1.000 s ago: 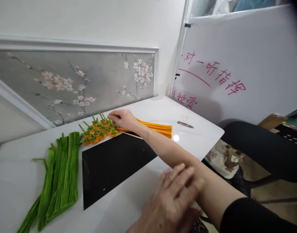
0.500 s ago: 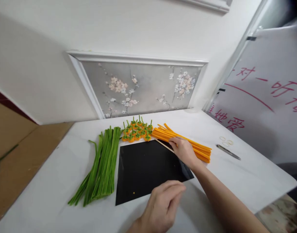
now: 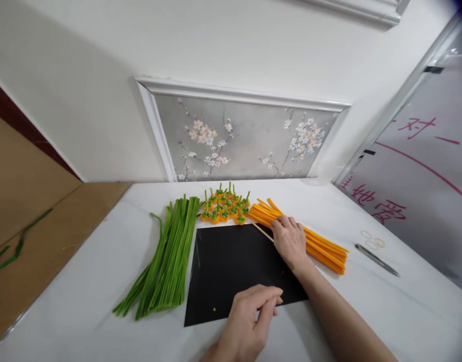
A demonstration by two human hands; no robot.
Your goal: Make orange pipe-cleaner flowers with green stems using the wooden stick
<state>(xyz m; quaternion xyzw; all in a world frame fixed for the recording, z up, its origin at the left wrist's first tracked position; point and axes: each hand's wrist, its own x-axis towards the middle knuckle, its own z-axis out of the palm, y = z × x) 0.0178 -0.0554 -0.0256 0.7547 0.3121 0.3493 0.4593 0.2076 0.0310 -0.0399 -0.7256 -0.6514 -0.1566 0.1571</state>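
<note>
My right hand (image 3: 290, 242) rests on the bundle of orange pipe cleaners (image 3: 325, 246), its fingers bent down over them. A thin wooden stick (image 3: 263, 232) lies by its fingertips, partly hidden under the hand. Over the front edge of the black mat (image 3: 231, 271) is my left hand (image 3: 249, 314), fingers curled together and thumb close to them, with nothing visible in the grip. Left of the mat lies a thick bundle of green pipe cleaners (image 3: 170, 261). Behind it sit several small orange pieces with green tops and stems (image 3: 225, 203).
On the right of the white table (image 3: 367, 306) lie a pair of metal tweezers (image 3: 377, 259) and several thin rings (image 3: 372, 240). Cardboard (image 3: 65, 226) borders the left side. A wall with a framed flower panel (image 3: 249, 136) stands behind; a written-on whiteboard (image 3: 423, 161) is at right.
My right hand has shifted from beside the stick onto the orange pipe cleaners, and the bundle's near end has swung toward me. The left hand stays nearly in place. The view has turned slightly left.
</note>
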